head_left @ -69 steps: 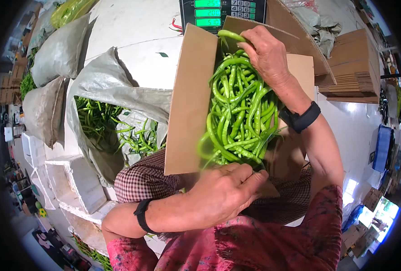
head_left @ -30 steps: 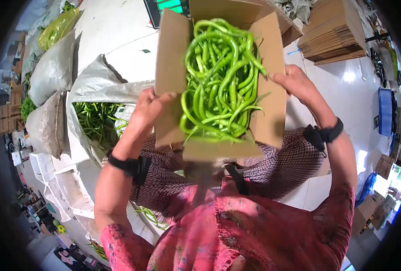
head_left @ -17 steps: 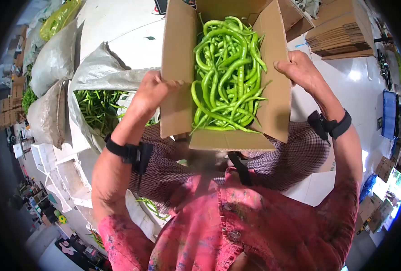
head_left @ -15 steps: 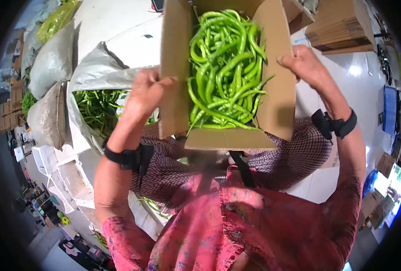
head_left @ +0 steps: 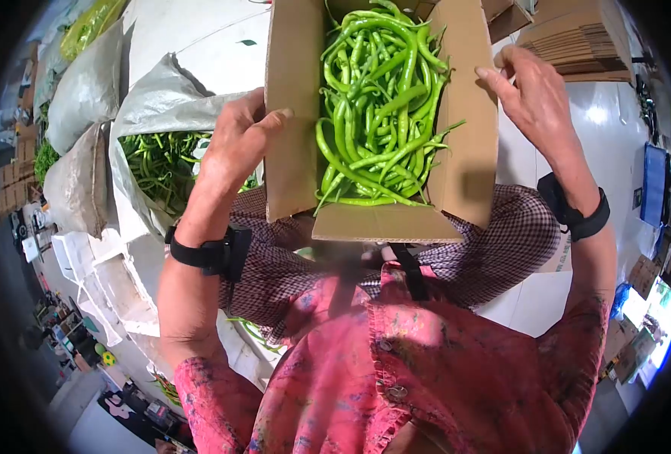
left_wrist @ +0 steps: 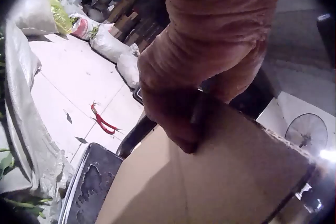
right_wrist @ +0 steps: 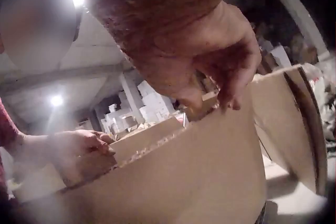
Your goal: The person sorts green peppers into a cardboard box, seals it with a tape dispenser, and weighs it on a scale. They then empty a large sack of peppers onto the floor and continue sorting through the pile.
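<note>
A cardboard box full of long green chili peppers stands at the upper middle of the head view, its side flaps raised. My left hand grips the left flap, thumb on the inner side. In the left wrist view, that hand is bent over the top edge of the cardboard. My right hand holds the right flap near its far end, thumb over the edge. The right wrist view shows this hand with thumb and fingertips astride the flap's edge.
An open woven sack with more green peppers lies at the left, near full sacks and white foam boxes. Flattened cartons are stacked at the far right. Red chilies lie on the tiled floor.
Both hands have gone from the peppers to the side flaps. The box has shifted up in view, and the scale has left the head view. Lately the right hand has slid farther along its flap.
</note>
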`<action>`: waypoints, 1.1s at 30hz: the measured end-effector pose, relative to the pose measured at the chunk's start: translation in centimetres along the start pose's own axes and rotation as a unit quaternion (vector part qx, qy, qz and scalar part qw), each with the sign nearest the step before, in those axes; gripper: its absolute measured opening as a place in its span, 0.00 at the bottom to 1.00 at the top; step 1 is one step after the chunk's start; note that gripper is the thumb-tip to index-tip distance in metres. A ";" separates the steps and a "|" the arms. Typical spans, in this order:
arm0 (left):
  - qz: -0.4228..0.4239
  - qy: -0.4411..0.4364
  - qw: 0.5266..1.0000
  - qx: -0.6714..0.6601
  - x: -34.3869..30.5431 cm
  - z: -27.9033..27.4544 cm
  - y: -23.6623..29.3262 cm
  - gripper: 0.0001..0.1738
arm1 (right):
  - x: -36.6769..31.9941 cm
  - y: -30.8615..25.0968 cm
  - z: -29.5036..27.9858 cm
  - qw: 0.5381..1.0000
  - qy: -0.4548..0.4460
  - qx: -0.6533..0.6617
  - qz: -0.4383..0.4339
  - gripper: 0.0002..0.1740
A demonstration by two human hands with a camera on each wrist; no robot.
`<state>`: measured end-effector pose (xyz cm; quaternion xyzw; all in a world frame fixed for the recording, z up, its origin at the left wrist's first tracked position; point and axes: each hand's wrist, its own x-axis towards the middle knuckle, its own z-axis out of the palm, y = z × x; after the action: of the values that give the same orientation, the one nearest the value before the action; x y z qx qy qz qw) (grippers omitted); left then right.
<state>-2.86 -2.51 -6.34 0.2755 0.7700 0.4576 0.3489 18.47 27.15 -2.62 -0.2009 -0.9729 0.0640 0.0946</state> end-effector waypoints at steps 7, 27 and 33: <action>0.174 0.192 0.962 0.090 0.1 1.3 2.4 0.22 | 4.0 -4.0 4.4 0.990 -0.047 0.026 -0.128 0.24; 0.084 0.111 0.976 -0.168 -7.9 -10.4 4.7 0.22 | 2.8 -11.7 4.1 0.954 -0.138 0.043 -0.262 0.32; -0.071 0.190 0.957 -0.208 -10.6 -12.7 -5.9 0.16 | -0.2 -13.6 11.0 0.932 -0.172 0.025 -0.318 0.43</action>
<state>-7.11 -19.44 -4.27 0.0493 0.7279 0.6251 0.2774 11.24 13.76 -11.14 0.1353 -0.9854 0.0881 -0.0540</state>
